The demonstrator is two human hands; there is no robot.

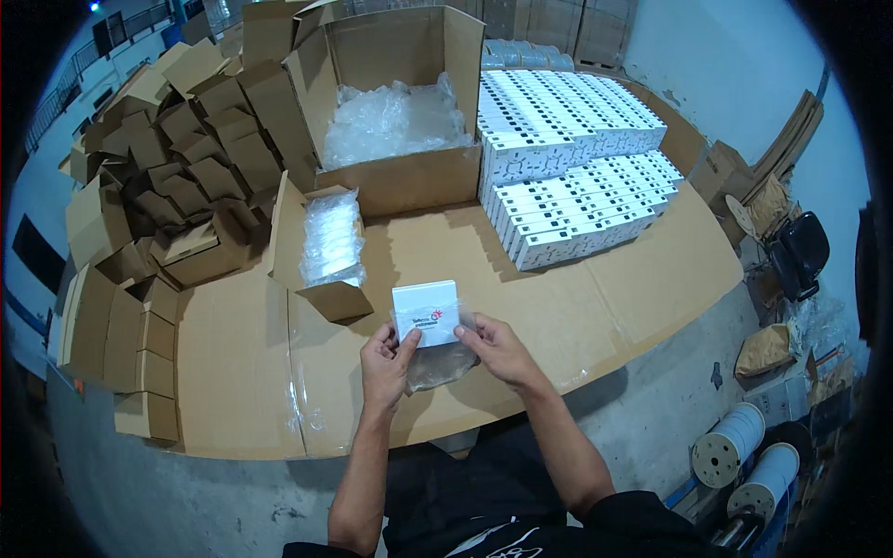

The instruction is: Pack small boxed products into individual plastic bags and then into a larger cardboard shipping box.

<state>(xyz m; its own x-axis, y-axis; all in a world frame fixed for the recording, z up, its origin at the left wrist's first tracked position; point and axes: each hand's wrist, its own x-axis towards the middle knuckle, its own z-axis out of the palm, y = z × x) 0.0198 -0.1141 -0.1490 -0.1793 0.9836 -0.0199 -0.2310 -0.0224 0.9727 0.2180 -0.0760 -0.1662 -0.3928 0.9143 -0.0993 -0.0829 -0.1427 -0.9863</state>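
Near the front edge of the table I hold a small white box (425, 301) with a red mark on its face. A clear plastic bag (439, 368) hangs at the box's lower end and spreads toward my body. My left hand (383, 363) is closed on the left side, its thumb on the box's face. On the other side, my right hand (502, 352) pinches the right edge and the bag together. The box's upper part stands bare above the bag; how far its lower part sits inside is hard to tell.
An open carton (302, 246) of bubble-wrapped packs (332, 240) stands just beyond my left hand. Behind it a larger carton (409, 181) holds clear bags (395, 121). Stacked white boxes (586, 209) fill the far right. Opened brown cartons (200, 177) crowd the left.
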